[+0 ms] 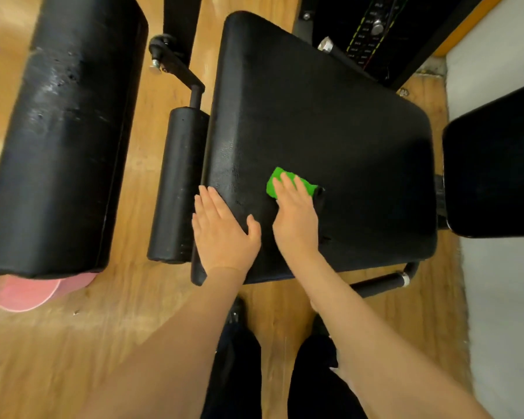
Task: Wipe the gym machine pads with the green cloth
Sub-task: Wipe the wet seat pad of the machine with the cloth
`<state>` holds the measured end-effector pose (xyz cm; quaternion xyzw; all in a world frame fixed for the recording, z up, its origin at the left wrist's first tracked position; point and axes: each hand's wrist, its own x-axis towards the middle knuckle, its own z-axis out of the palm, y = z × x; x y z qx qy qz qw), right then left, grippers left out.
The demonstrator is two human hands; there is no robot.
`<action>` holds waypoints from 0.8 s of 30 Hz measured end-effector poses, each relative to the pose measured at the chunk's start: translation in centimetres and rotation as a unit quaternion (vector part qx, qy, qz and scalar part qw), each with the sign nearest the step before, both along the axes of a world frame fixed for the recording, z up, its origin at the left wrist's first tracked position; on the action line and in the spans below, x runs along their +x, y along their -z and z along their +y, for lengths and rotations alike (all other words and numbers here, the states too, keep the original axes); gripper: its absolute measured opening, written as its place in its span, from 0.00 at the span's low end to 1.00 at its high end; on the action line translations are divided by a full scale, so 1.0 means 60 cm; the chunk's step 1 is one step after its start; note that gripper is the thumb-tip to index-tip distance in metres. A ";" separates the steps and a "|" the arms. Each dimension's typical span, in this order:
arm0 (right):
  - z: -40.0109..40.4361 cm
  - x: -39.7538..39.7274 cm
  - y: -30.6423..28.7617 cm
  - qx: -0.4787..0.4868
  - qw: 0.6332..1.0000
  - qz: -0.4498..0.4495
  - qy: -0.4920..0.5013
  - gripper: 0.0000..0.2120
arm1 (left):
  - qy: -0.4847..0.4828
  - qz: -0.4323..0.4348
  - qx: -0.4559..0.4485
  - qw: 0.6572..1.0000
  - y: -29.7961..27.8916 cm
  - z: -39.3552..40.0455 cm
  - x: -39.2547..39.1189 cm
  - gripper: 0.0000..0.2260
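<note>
Four straight fingers (288,184) of the right hand (295,219) lie flat on the green cloth (285,181), pressing it onto the seat pad (330,122) near its front middle; nothing is pinched, and the cloth shows bunched beyond the fingertips. The left hand (221,228) rests beside it with fingers extended and close together, palm down on the pad's left edge, thumb spread toward the right hand, apparently bracing. Left of the seat stands a small roller pad (176,186) on a black lever arm (176,66), then a large roller pad (64,128) with a glossy, possibly damp sheen. A further black pad (496,164) sits at the right edge, and the weight stack (372,34) lies behind. Since the cloth is only pressed, not gripped, a quick stroke could likely let it slide out or fold up, leaving streaks unwiped. A hard lean on the left edge might let the palm slip off, especially if the vinyl is wet.
</note>
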<state>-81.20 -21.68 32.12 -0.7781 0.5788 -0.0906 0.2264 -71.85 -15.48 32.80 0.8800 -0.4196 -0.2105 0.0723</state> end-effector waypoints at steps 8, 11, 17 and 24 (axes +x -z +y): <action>-0.038 0.103 -0.034 -0.035 0.962 0.000 -0.269 0.23 | 0.037 0.060 0.035 0.997 -0.005 0.073 0.043 0.48; -0.003 0.120 -0.020 -0.063 0.951 -0.017 -0.301 0.22 | -0.012 0.096 0.037 0.995 0.000 0.085 0.042 0.51; 0.045 0.063 0.005 -0.098 0.959 -0.074 -0.255 0.20 | -0.016 0.101 0.027 0.994 -0.002 0.081 0.041 0.53; 0.023 -0.060 0.026 -0.045 0.980 -0.072 -0.179 0.26 | 0.031 0.012 0.060 0.998 -0.020 0.067 0.021 0.48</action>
